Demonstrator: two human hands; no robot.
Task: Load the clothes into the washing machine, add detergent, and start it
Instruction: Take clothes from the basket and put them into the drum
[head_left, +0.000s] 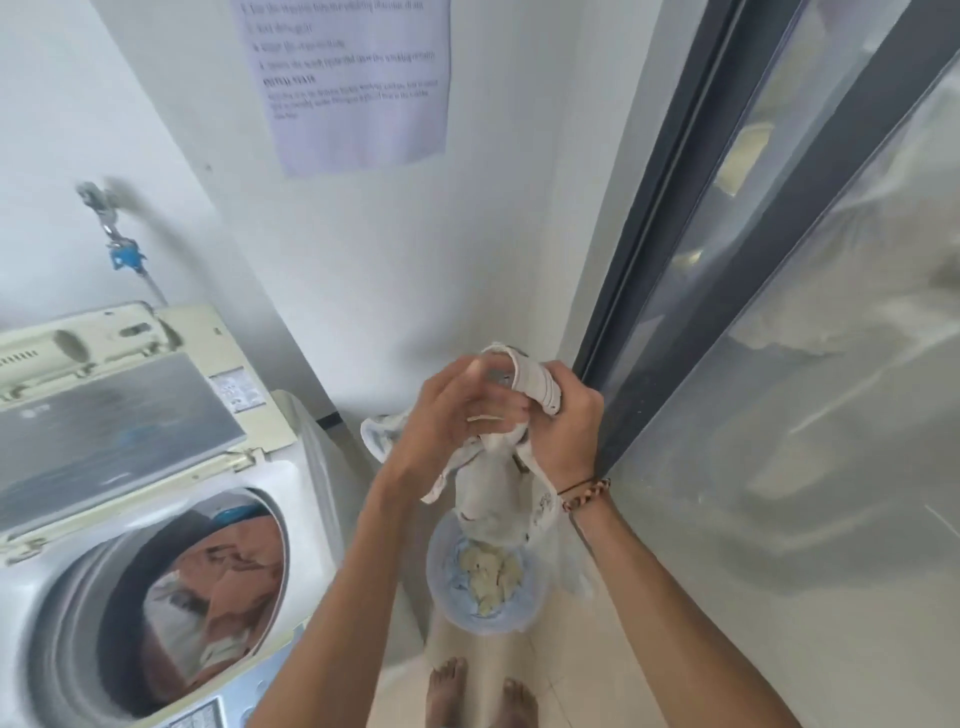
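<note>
White garment (491, 483); orange-brown clothes (228, 577) in drum; bucket (441, 582) pale blue (perhaps translucent).

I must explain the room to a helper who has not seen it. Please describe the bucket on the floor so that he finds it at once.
Start at the washing machine on the left, lid up. Right of it, on the tiled floor before the bare feet, stands the bucket. It is round, pale bluish and see-through, with laundry inside, directly below the white garment held in both hands.

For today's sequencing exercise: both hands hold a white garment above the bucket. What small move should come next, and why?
Probably carry the white garment, held by the left hand and right hand, leftward to the washing machine; its lid is up and clothes already lie inside.
</note>
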